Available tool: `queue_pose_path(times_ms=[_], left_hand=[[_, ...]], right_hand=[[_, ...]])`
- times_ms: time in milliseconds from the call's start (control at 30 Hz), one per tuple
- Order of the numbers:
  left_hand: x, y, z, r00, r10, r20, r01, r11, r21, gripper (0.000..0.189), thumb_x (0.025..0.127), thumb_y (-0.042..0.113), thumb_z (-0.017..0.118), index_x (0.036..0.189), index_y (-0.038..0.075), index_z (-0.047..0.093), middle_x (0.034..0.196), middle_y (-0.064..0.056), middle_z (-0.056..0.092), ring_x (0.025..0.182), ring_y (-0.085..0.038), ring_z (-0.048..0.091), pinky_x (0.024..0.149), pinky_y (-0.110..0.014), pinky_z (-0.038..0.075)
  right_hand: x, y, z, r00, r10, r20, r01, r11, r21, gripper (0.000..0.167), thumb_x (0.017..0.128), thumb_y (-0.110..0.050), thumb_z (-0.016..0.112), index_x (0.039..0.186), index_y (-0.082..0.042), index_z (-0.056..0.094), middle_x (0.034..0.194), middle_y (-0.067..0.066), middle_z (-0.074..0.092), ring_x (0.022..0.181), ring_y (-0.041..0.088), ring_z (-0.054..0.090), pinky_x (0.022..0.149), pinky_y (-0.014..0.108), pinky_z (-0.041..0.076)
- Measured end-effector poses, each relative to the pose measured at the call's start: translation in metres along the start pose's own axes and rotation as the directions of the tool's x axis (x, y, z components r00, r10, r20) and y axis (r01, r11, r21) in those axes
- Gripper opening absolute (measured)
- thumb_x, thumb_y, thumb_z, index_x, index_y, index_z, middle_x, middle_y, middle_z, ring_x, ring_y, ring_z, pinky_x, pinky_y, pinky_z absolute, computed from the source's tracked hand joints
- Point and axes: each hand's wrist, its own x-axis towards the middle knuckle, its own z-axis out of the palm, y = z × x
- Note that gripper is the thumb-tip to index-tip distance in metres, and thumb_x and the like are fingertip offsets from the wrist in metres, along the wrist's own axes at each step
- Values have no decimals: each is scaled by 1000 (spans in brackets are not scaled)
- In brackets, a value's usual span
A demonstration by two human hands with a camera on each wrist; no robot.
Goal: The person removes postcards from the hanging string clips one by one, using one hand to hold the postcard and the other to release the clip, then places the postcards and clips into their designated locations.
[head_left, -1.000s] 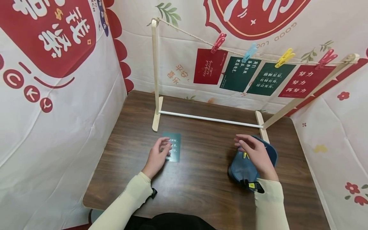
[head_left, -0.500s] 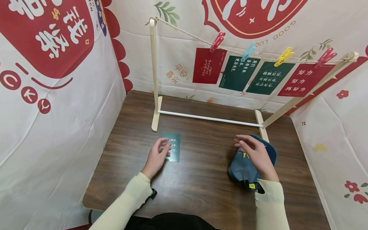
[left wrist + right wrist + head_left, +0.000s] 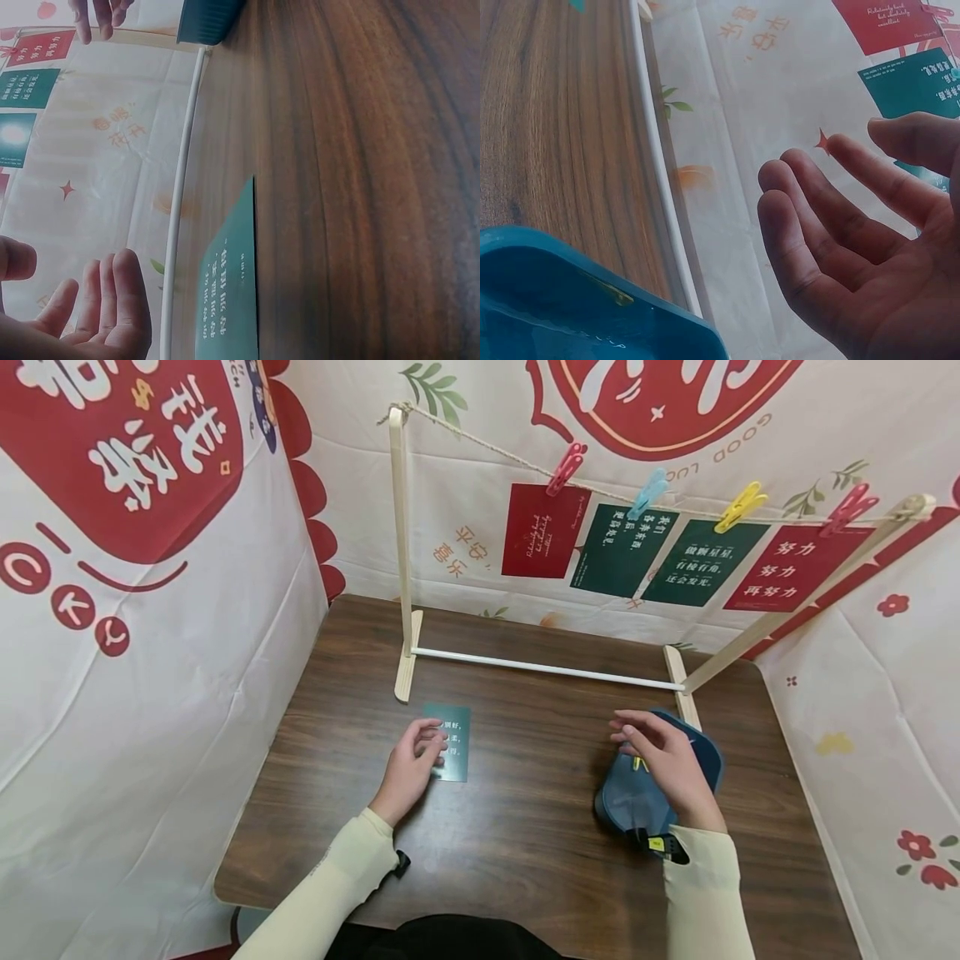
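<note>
My left hand (image 3: pixel 411 768) hovers over the left edge of a green card (image 3: pixel 456 760), fingers loosely bent and holding nothing. In the left wrist view that card (image 3: pixel 229 292) lies flat on the table, apart from the hand. Above a blue plastic basket (image 3: pixel 622 802) hangs my right hand (image 3: pixel 667 760), relaxed and without anything in its grasp. A yellow clothespin (image 3: pixel 640 764) shows inside the basket, partly hidden by the hand. In the right wrist view, the fingers (image 3: pixel 840 232) are spread apart beside the basket's rim (image 3: pixel 667 311).
Behind the hands stands a wooden rack with a left post (image 3: pixel 401 535), a white bottom rod (image 3: pixel 547 669) and a rope. Two red and two green cards hang from it by pink, blue (image 3: pixel 648 493) and yellow (image 3: pixel 741 507) clothespins. Printed cloth (image 3: pixel 202 693) surrounds the brown table (image 3: pixel 517 843).
The head view has shifted very slightly. Both hands, the card on the table and the basket keep their places.
</note>
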Motion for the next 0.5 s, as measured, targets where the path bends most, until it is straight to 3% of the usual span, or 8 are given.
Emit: queue_pose_path(times_ms=[267, 500], left_hand=[[3, 2, 2, 1000, 4, -1, -4, 1000, -18, 31, 114, 14, 59, 142, 2, 59, 131, -30, 65, 119, -47, 66, 97, -62, 58], [8, 2, 5, 1000, 15, 7, -14, 1000, -26, 31, 114, 17, 60, 143, 4, 59, 132, -28, 65, 120, -44, 67, 95, -51, 61]], right_hand=[[4, -8, 3, 1000, -2, 12, 1, 1000, 21, 40, 116, -25, 55, 147, 0, 61, 130, 8, 71, 113, 16, 72, 93, 29, 62], [7, -15, 7, 1000, -10, 9, 10, 1000, 28, 40, 117, -24, 55, 146, 2, 61, 132, 9, 71, 113, 13, 72, 92, 24, 61]])
